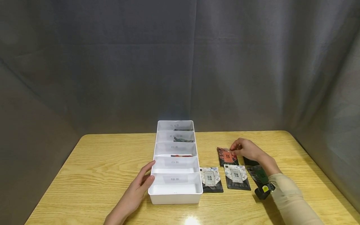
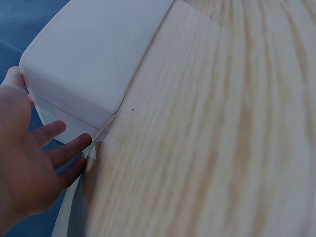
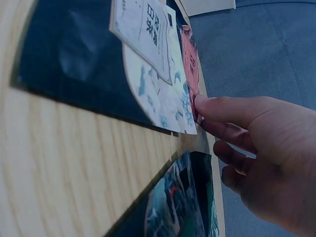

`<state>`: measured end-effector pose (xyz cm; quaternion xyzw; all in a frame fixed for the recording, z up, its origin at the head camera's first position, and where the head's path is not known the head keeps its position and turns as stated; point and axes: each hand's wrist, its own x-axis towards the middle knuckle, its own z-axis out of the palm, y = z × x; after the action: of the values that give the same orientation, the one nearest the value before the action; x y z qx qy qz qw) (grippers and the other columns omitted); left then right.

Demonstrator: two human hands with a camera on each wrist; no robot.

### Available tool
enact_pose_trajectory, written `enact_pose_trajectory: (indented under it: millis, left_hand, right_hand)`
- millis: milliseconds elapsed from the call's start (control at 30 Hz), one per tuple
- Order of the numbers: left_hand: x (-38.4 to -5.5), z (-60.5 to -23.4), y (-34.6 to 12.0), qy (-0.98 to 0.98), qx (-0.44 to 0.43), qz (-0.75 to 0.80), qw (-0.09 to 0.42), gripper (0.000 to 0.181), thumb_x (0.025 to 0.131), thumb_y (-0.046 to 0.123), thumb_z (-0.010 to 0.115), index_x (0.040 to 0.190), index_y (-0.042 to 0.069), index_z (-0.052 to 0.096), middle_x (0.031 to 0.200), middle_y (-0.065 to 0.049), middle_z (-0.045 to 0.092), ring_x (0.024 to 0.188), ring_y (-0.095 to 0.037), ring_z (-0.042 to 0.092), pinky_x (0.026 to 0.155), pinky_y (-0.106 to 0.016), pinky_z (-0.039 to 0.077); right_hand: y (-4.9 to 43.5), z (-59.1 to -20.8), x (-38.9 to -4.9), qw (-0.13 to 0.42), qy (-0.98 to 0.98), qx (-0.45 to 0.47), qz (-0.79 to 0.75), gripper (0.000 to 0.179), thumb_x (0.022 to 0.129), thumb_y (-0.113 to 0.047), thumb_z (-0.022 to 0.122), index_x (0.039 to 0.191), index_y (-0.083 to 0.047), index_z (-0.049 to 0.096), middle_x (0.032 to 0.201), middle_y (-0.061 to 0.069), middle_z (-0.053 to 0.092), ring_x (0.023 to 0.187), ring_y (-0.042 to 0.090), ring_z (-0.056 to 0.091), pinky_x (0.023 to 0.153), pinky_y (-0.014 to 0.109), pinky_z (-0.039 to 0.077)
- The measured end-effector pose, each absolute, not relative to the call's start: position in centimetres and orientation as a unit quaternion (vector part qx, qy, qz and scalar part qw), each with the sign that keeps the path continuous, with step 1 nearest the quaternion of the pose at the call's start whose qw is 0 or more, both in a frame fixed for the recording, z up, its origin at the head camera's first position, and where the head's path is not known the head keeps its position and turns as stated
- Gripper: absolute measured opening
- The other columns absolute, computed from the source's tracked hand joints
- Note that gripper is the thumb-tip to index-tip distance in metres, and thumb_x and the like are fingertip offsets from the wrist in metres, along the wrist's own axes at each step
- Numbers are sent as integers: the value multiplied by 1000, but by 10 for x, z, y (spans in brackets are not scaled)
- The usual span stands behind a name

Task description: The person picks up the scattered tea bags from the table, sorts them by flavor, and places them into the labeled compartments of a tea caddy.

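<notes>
A white divided box with labelled compartments stands lengthwise on the table. My left hand rests against the box's left side, thumb and fingers spread; in the left wrist view, the fingers are loosely bent beside the box wall. At the right, my right hand pinches the right edge of a red-and-black tea packet, which lies on the table. The right wrist view has the thumb on that packet's edge. Below it lies a white-and-black tea packet.
Another white-and-black packet lies against the box's right side. A green-and-black packet and a dark packet lie partly under the right forearm. Packets sit in the three far compartments. A grey curtain hangs behind the wooden table.
</notes>
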<state>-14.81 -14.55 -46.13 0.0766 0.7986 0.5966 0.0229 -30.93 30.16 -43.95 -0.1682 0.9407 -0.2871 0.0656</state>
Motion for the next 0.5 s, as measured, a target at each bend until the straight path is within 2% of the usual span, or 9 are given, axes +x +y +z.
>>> enact_pose_trajectory:
  millis: [133,500]
  left_hand:
    - [-148,-461,-145,799,78,595,23,49,104,33,52,151,34,38,145,-13,52,128,-29,54,100,-45,46]
    - [-149,-462,-146,797,84,598,20,50,104,33,51,152,32,37,147,-15,50,130,-31,53,102,-47,45]
  right_hand:
    - [301,-439,-311,60,949,-158,-267,17,92,-9,69,107,-2,70,100,12,65,83,19,57,72,34,50]
    - [298,-438,-312,69,955,-143,-252,9,92,-10,70,98,-3,72,98,12,64,81,19,54,69,33,48]
